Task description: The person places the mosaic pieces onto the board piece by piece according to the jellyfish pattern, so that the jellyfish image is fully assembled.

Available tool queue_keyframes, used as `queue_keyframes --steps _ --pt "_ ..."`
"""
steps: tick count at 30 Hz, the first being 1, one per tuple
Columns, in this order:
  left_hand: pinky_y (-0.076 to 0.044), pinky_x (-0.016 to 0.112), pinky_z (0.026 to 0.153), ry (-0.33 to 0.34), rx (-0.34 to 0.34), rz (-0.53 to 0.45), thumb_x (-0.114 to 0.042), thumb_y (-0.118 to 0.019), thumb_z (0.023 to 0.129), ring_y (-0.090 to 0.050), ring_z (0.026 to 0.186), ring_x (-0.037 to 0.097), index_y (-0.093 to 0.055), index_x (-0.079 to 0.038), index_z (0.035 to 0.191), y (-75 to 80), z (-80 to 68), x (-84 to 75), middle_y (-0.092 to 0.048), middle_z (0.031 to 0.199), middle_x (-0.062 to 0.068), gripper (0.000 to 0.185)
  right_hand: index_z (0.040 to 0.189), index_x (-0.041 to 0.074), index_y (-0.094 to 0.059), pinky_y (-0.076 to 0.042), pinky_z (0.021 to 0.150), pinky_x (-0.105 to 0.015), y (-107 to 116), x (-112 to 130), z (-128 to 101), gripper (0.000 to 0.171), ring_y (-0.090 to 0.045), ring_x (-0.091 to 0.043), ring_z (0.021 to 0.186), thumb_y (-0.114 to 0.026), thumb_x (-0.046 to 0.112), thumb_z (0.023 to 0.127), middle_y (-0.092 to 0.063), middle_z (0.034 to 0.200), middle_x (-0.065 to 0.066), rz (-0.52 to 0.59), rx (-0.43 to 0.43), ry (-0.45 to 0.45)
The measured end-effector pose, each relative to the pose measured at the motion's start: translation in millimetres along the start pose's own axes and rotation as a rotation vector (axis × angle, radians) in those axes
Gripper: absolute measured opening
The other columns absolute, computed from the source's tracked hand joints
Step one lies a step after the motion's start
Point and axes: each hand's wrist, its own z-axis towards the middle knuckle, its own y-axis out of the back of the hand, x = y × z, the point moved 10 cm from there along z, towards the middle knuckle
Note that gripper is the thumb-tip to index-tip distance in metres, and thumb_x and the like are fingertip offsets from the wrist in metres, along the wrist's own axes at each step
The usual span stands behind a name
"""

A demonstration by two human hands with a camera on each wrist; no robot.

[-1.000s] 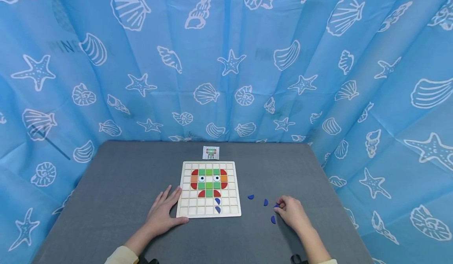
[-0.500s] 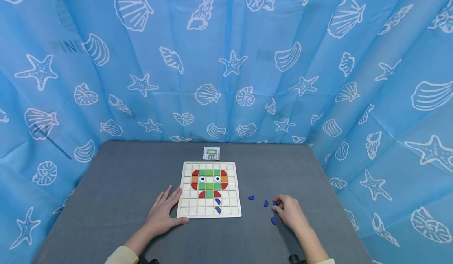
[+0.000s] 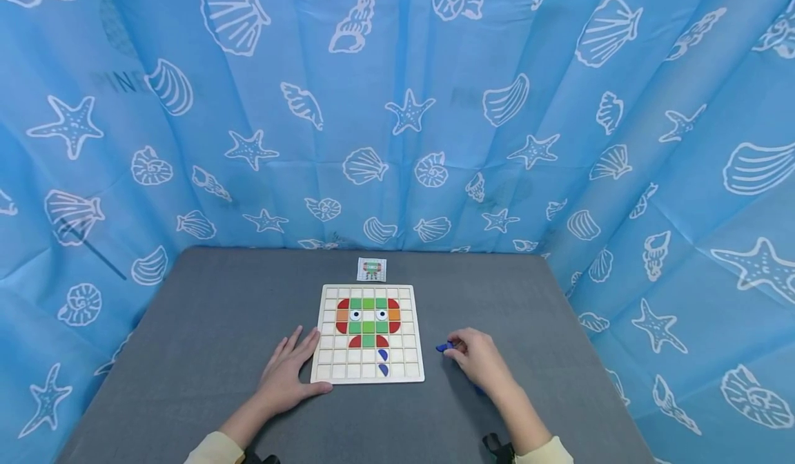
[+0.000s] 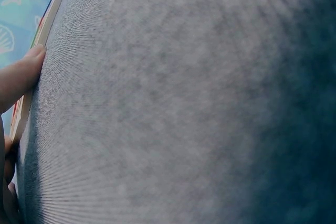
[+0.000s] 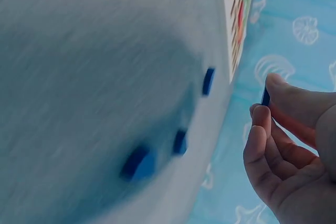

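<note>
A pale wooden grid board (image 3: 411,371) lies on the grey table, bearing a figure of red, green and orange tiles with two eye tiles. Two blue half-round tiles (image 3: 383,370) sit below it at its lower right. Spread along the board's lower left corner is my left hand (image 3: 284,380), its thumb (image 4: 29,66) touching the near edge and fingertips at the left side. To the right of the board, my right hand (image 3: 481,360) pinches a blue half-round tile (image 5: 265,97) between thumb and fingers, above the table.
Three loose blue tiles (image 5: 208,81) lie on the table near the right hand, largely covered by it in the head view. A small printed picture card (image 3: 371,269) lies just behind the board. A blue shell-patterned curtain (image 3: 397,139) hangs behind the table.
My right hand has picked up a blue tile and carried it left toward the board, over the other loose tiles. The left hand stays in place at the board.
</note>
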Motion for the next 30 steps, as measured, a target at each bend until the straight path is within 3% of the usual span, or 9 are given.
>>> queue_keyframes --steps 12,23,30 --pt "-0.013 0.057 0.123 -0.014 -0.012 -0.002 -0.082 -0.067 0.071 -0.015 0.156 0.034 -0.031 -0.016 0.16 1.3 0.8 -0.7 -0.033 0.165 0.003 0.116 0.105 0.005 -0.076 -0.048 0.062 -0.024 -28.2 49.3 15.8 0.022 -0.053 -0.008 0.073 -0.081 0.016 0.086 -0.066 0.088 -0.002 0.027 0.089 0.066" --pt "-0.013 0.057 0.123 -0.016 -0.026 -0.012 -0.081 -0.068 0.071 -0.016 0.156 0.035 -0.031 -0.016 0.159 6.1 0.3 0.2 -0.033 0.165 0.003 0.115 0.105 0.006 -0.077 -0.049 0.063 -0.021 -71.5 95.5 25.6 0.02 -0.055 -0.007 0.075 -0.078 0.017 0.089 -0.069 0.094 -0.003 0.092 0.224 0.134" --pt "-0.012 0.057 0.123 -0.005 -0.006 -0.013 -0.081 -0.068 0.071 -0.015 0.156 0.035 -0.032 -0.016 0.159 1.9 0.3 -0.1 -0.033 0.165 0.003 0.115 0.101 0.007 -0.078 -0.054 0.072 -0.028 -99.1 119.4 27.7 0.017 -0.061 -0.008 0.079 -0.08 0.016 0.087 -0.072 0.091 -0.002 0.013 0.23 0.203"
